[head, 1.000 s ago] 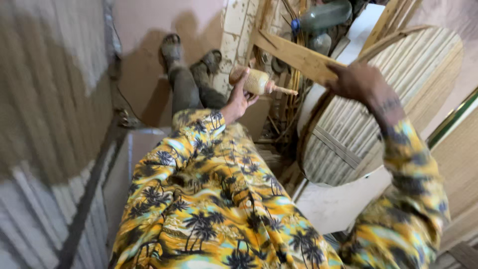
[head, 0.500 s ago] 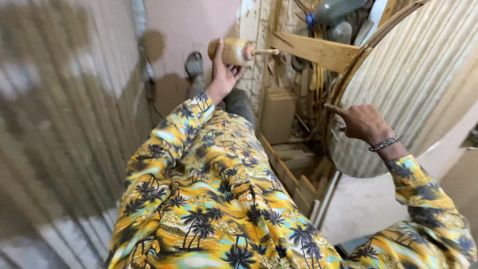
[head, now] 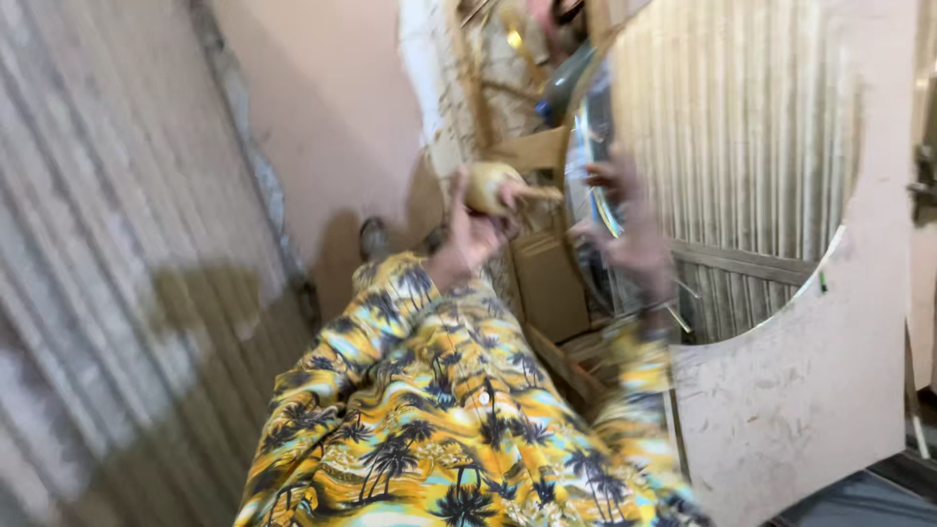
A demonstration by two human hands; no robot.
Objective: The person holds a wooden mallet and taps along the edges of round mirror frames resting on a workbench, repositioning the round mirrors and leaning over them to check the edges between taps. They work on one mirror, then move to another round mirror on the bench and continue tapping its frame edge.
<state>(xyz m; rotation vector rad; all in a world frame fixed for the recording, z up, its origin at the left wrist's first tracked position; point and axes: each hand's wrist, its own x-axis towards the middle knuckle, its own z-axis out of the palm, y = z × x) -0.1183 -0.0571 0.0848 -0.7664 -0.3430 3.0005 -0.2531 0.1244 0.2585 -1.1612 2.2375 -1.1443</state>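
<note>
The wooden mallet [head: 493,185] is held raised at the centre of the view, its rounded pale head uppermost and a short handle stub projecting to the right. The left hand [head: 470,234] grips it from below, fingers [head: 457,200] closed around the head. The mallet sits just left of the curved metal edge of a large round mirror [head: 742,146], which reflects a ribbed surface. The right hand [head: 634,239] is at that edge, strongly motion-blurred; whether its fingers are closed on the rim cannot be determined. The mirror is set in a pale board [head: 810,390] with a circular cutout. Both arms wear a yellow palm-print shirt [head: 439,420]. A cardboard box [head: 547,283] stands below the mallet. A corrugated wall [head: 107,273] fills the left side, and a pink wall [head: 332,117] lies behind.
</note>
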